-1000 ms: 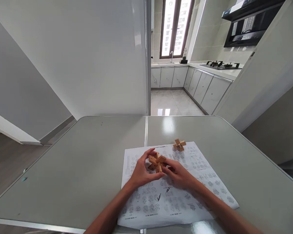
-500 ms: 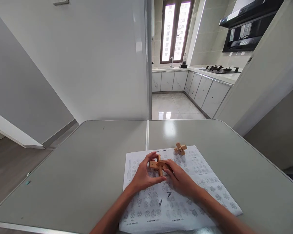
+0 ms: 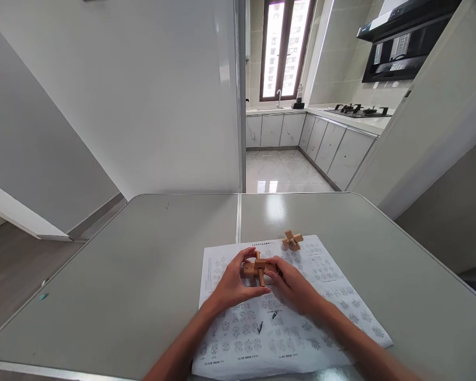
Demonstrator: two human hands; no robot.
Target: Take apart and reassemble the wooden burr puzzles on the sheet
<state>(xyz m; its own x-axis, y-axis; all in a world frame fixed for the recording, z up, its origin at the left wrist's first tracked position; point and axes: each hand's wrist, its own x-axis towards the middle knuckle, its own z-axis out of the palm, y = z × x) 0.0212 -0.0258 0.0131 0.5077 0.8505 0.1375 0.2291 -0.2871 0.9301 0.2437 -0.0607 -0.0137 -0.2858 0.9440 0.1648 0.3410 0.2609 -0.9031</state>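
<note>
Between my two hands is a wooden interlocking puzzle made of crossed bars, held just above a printed sheet. My left hand curves around its left side, with the fingers at the top of the upright bar and the thumb at its lower end. From the right, my right hand pinches the bars on that side. Another assembled wooden puzzle, star-shaped with a mark on its front, rests at the sheet's far edge. Small diagrams and two dark check-like marks show on the paper sheet.
The sheet lies on a grey-green table with a pale rim and a seam across it. A small teal bit sits near the left edge. Beyond the table stand a white wall panel and a kitchen with a gas stove.
The puzzle's front bar has turned and shifted slightly left, so its end now faces me. Both hands keep their grip, and the star-shaped puzzle stays put.
</note>
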